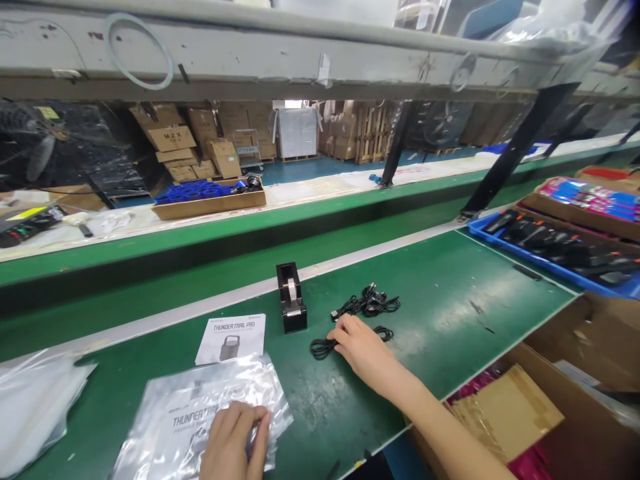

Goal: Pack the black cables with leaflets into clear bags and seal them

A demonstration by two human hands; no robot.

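Right hand (363, 347) meets coiled cable (321, 349)

The coiled cable lies on the green bench (430, 300) beneath bunched fingertips, their hold unclear. Gathering its loops mid-coil should keep it from snagging the cable heap (373, 304) just beyond. The left hand (235, 437) curls over a clear bag (163, 403), thumb near forefinger; whether it pinches film cannot be told.

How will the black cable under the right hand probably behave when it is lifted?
The black cable will probably bend easily, since it is thin and looped. It is likely light, being so slender. Its loops may droop, as they extend on both sides of the right hand.
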